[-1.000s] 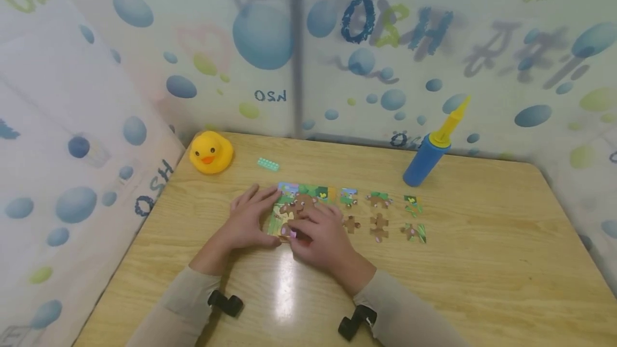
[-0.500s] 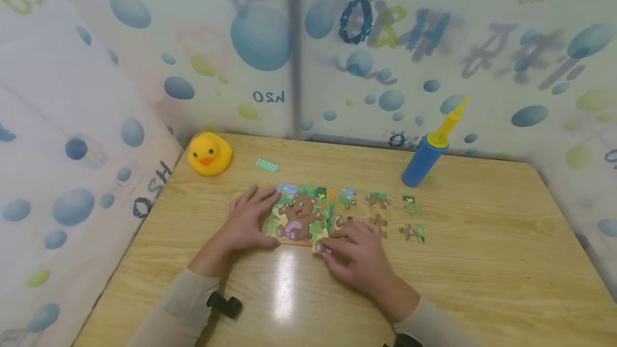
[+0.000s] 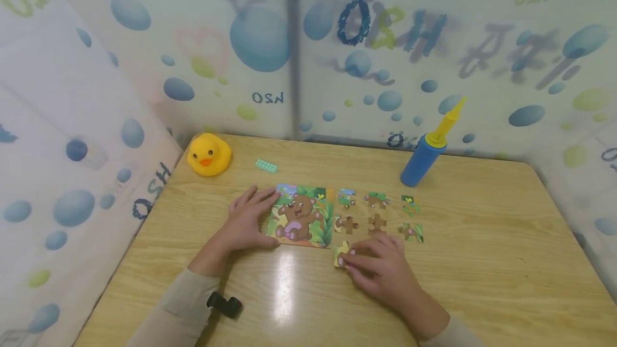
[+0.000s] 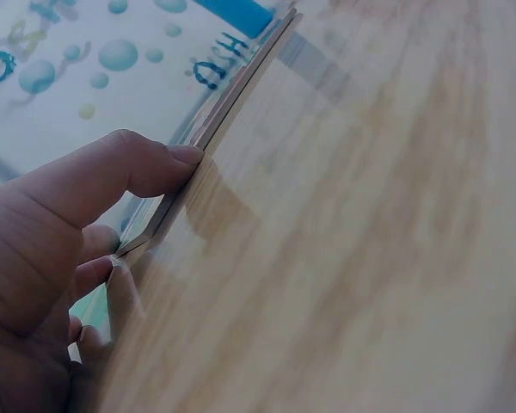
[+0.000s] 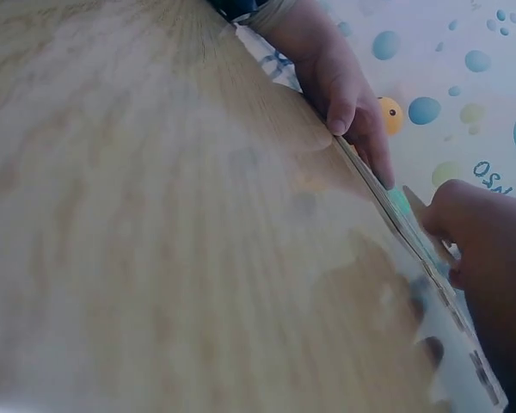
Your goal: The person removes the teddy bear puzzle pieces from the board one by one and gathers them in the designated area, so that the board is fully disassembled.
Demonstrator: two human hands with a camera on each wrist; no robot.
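Note:
A picture board with a brown bear (image 3: 300, 218) lies flat on the table. My left hand (image 3: 246, 222) holds its left side, thumb at the lower edge and fingers by the upper corner. The left wrist view has that thumb (image 4: 159, 168) against the board's thin edge. To the right of the board, my right hand (image 3: 383, 269) pinches a puzzle piece (image 3: 342, 257) between thumb and fingers. In the right wrist view this puzzle piece (image 5: 415, 205) stands tilted; whether it touches the table I cannot tell.
Loose puzzle pieces lie in two rows right of the board, among them one with brown (image 3: 347, 224) and one with green (image 3: 411, 205). Behind them stands a blue and yellow hand pump (image 3: 424, 157). A rubber duck (image 3: 209, 155) and a mint-green studded strip (image 3: 266, 165) are farther back.
My right hand has moved right and nearer to me with the puzzle piece, from over the bear board to below the loose pieces. The left hand has kept its place.

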